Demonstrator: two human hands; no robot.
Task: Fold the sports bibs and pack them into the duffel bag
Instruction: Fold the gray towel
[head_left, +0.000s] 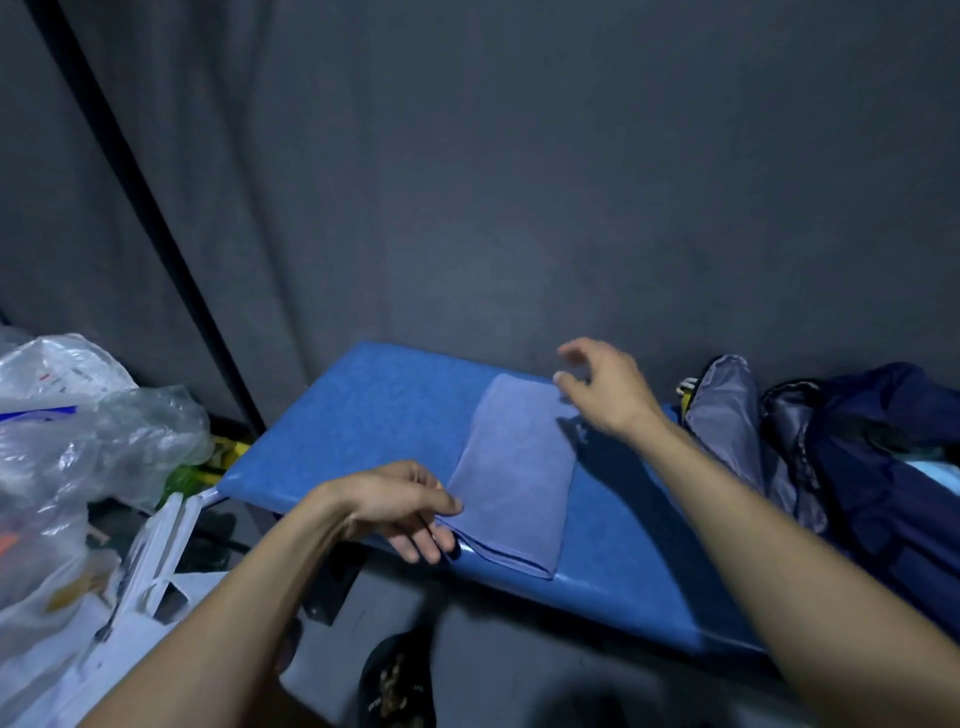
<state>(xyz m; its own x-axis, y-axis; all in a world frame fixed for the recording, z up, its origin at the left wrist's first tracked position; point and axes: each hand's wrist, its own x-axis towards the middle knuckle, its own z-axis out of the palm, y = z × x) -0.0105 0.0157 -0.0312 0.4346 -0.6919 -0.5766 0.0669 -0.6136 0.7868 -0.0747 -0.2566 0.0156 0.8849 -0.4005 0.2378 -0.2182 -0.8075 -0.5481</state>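
Biggest thing here is the blue padded table (363, 415), pushed up against a grey curtain backdrop (519, 182). Over at the right end sits the dark navy duffel bag (872, 457), slumped and seemingly open, with a grey piece of fabric (727, 415) draped against its near side, can't tell if that's lining or another bib. Off to the left there's a pile of clear plastic bags (93, 426). In the middle of the table lies the purple-blue bib (514, 467), already folded into a long flat rectangle with layered edges showing at the near end. The left hand (400, 504) is at the bib's near left corner, fingers loosely curled, touching or about to pinch the edge, honestly can't tell which. The right hand (608, 389) hovers over the far right corner, fingers spread, holding nothing. My guess: this stuff is light, thin and floppy, so it'll sag and unfold if lifted from one corner. I'd take both short ends or slide a palm underneath before moving it to the bag.
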